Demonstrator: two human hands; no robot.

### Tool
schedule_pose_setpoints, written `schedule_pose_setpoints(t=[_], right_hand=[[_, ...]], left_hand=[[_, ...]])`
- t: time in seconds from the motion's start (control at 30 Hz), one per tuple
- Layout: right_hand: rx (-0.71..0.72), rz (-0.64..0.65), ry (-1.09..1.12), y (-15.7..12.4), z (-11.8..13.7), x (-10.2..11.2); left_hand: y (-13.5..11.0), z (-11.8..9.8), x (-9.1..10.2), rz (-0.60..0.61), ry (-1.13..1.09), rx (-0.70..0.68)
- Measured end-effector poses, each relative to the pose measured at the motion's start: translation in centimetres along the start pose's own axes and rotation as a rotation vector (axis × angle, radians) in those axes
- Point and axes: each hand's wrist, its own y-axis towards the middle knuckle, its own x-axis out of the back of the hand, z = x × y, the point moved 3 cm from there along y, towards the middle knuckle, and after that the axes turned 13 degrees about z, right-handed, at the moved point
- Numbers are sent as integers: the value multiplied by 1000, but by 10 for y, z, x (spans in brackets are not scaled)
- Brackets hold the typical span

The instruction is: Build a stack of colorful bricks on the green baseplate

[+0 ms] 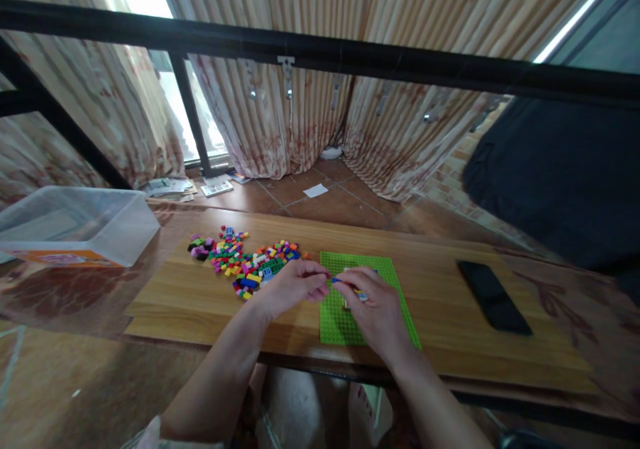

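A green studded baseplate [350, 262] lies flat on the wooden board [440, 329]. Over its near half my left hand [293, 288] and my right hand [373, 306] meet, fingers pinched together. Between the fingertips sits a small blue brick [335, 280], touched by both hands. Under my right hand's fingers show bits of a small brick build [361, 295], mostly hidden. A loose pile of small colourful bricks [240, 259] lies left of the baseplate, just beyond my left hand.
A clear plastic tub [75, 226] stands at the far left. A black phone [493, 297] lies on the board's right side. A black metal rail [320, 52] crosses above, with curtains and tiled floor behind. Dark fabric [565, 176] hangs at right.
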Motion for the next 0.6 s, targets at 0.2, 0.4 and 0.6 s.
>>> schedule_pose_setpoints(t=[0.2,0.4,0.6], right_hand=[[-218,-136,-21,-3,-56,45],[-194,10,-128,-5,-76,36],[-210,26,-198,-2,-78,31]], left_hand=[[13,10,2,-81,143,-21],[24,15,-2,-106,389,-105],[22,8,-12,-63,497,-92]])
